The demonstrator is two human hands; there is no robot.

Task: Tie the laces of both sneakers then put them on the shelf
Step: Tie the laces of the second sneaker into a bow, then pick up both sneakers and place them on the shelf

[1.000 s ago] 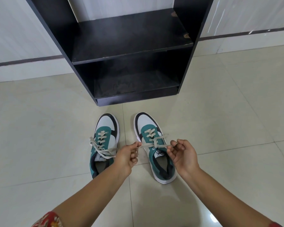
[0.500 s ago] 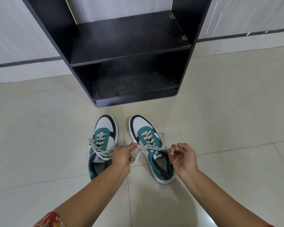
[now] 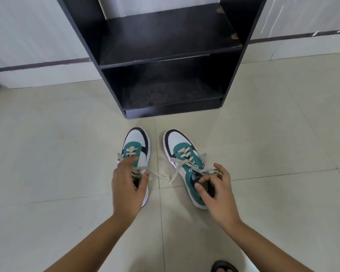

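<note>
Fingers first: on your right hand (image 3: 219, 190) the thumb and forefinger curl into the collar of the right sneaker (image 3: 186, 163), pinching its rim just behind the tongue, with the other fingertips resting on the lace ends there. Your left hand (image 3: 127, 188) is spread over the left sneaker (image 3: 136, 148), fingers half curled above the opening, thumb toward the inner side; whether it has actually gripped the collar or only hovers on the laces cannot be told from the head view, the only one available. Both sneakers sit on the tiled floor (image 3: 57, 154), toes pointing at the black shelf (image 3: 165, 46), near its base but apart from it, and apart from each other. Laces: the right sneaker's laces (image 3: 185, 163) show loops and one free end trailing onto the floor toward the gap between the shoes; the left sneaker's laces (image 3: 124, 157) lie bunched under your fingers. Judgement: tying looks finished or nearly so, and the step in hand is the pickup. Before lifting, check that each bow is snug, since a trailing end can drag or get caught. Take each shoe by the collar with thumb inside and fingers outside, lift level, and carry both forward together. The lower compartment (image 3: 171, 93) and the board above it (image 3: 165, 36) both appear bare; either should take the pair, toes in, side by side. A sandalled foot (image 3: 224, 267) shows at the bottom edge.
</note>
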